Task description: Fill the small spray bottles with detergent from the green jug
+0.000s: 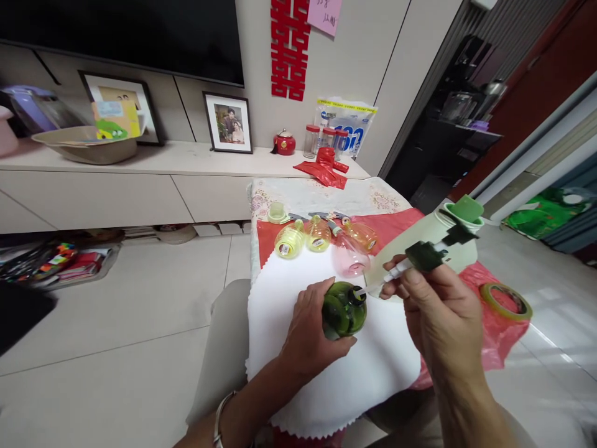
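Note:
My left hand (310, 330) is wrapped round a dark green round bottle (344, 309) that rests on a white cloth (326, 367) over my lap. My right hand (436, 305) pinches a dark green spray pump head (431, 252) with a white tube; the tube's tip is at the bottle's neck. Beyond the cloth, on a red plastic sheet (396, 221), lie two yellow bottles (291, 239), an orange one (364, 235) and a clear pink one (349, 258).
A pale green container with a green lid (459, 214) lies on its side just behind my right hand. A roll of tape (506, 300) lies at the right edge. A small table (326, 193) stands ahead, with a low white cabinet (140, 180) with framed photos, jars and a red teapot behind it.

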### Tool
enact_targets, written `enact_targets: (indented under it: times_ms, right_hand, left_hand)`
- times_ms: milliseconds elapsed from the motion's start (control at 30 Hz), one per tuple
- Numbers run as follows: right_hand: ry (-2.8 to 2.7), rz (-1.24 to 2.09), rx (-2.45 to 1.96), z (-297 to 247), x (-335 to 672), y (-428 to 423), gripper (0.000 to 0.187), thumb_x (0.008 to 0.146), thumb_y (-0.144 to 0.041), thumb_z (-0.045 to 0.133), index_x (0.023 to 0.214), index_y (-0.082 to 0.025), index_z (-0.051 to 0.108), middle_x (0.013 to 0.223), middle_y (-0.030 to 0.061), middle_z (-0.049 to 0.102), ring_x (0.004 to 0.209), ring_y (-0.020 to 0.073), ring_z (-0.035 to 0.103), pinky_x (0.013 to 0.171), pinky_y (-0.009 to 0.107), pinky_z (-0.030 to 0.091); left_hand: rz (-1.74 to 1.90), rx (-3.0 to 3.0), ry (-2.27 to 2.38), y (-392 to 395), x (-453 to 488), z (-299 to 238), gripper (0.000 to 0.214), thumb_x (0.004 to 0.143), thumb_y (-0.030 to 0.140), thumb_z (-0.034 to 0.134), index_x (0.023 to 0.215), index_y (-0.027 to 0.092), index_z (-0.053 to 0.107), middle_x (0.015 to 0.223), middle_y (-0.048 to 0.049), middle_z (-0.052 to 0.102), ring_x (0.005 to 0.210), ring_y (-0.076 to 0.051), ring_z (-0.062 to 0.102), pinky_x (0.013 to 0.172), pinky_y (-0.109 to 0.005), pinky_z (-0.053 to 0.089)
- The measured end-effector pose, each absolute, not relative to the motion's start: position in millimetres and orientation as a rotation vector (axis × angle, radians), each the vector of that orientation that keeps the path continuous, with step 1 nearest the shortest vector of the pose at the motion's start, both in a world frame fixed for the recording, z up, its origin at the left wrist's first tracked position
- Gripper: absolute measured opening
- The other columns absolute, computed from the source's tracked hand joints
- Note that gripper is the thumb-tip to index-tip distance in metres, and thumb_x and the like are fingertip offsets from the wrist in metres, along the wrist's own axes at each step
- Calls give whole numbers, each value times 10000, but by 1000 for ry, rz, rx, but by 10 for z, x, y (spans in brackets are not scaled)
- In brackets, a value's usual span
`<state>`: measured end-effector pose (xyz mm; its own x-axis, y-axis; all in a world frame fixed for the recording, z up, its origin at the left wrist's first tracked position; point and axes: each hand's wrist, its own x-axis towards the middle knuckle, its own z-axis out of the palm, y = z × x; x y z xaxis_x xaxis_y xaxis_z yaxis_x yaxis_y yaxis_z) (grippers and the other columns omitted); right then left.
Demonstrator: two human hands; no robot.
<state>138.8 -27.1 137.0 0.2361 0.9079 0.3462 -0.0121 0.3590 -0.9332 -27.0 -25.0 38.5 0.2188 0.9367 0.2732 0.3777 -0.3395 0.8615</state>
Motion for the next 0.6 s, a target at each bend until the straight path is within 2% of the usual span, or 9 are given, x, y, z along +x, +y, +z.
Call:
enact_targets:
  times_ms: [167, 300, 433, 600]
  right_hand:
    - [-1201, 866, -1081, 1111, 1439, -245, 125, 871, -309, 737, 991, -273, 742, 918, -1, 708, 739, 124, 602, 673, 275, 483]
    - [-1208, 935, -1080, 925, 1459, -217, 197, 828, -306, 782, 1023, -326, 763, 1001, -12, 705, 950, 159, 609, 841, 288, 483]
    - [-1231, 1033, -1093, 812, 1507, -200, 239, 825, -327, 781, 1063, -336, 763, 1089, 1, 705, 1035, 188, 608, 892, 314, 488]
    - [-1291, 1088, -1123, 902, 1607, -221, 490, 788, -313, 816, 1251, -386, 673, 1271, 15, 685, 1101, 206, 624, 920, 331, 503]
  left_hand:
    - [1090, 1843, 1196, -267, -246, 427, 902, 586, 142, 769, 1385, 236, 362, 1265, -89, 564, 1158, -300, 533, 1024, -509, 428]
    - [1119, 1826, 1190, -252, -224, 442, 917, 577, 134, 774, 1387, 239, 356, 1268, -88, 562, 1167, -301, 535, 1027, -514, 425]
    - [1141, 1811, 1182, -239, -193, 469, 913, 570, 129, 773, 1381, 233, 365, 1250, -86, 567, 1144, -298, 545, 1002, -502, 441]
    - [1162, 1836, 1180, -227, -173, 494, 898, 570, 126, 760, 1375, 232, 376, 1242, -89, 580, 1140, -305, 555, 1001, -504, 438]
